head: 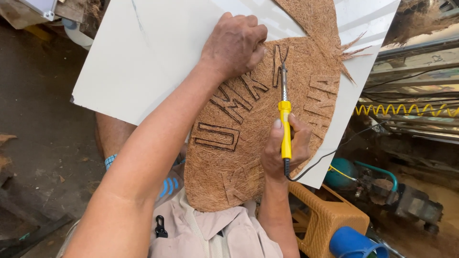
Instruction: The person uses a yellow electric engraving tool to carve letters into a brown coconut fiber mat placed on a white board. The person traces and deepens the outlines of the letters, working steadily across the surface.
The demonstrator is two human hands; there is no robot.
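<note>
At the centre of our view lies the coir fibre mat [253, 138], a rounded brown sheet resting on a tilted white board [143, 52] across our lap, with raised fibre letters [239, 98] running around its edge, several of them outlined by dark burnt lines. Our right hand [286, 150] is wrapped closed around the yellow handle of a soldering iron [285, 117], held upright with the metal tip touching the mat near the top of the arc of letters, just beside a letter whose edges look only partly darkened. Our left hand [234, 43] is curled with its fingers folded down, pressing on the mat next to that same letter; it holds nothing that we can see, only pins the fibre flat. We judge that we are in the middle of scorching outlines around the letters: those on the left of the arc look finished, while the ones on the right side and along the bottom edge appear paler. The next move seems to call for a slow, steady drag of the hot tip along the letter's edge, with the left fingers kept near but off the burn line. The iron's black cord [334, 153] trails off to the right, over a woven tan plastic stool [330, 220] and a blue cup [351, 243], and a coiled yellow hose [406, 110] hangs beyond them.
</note>
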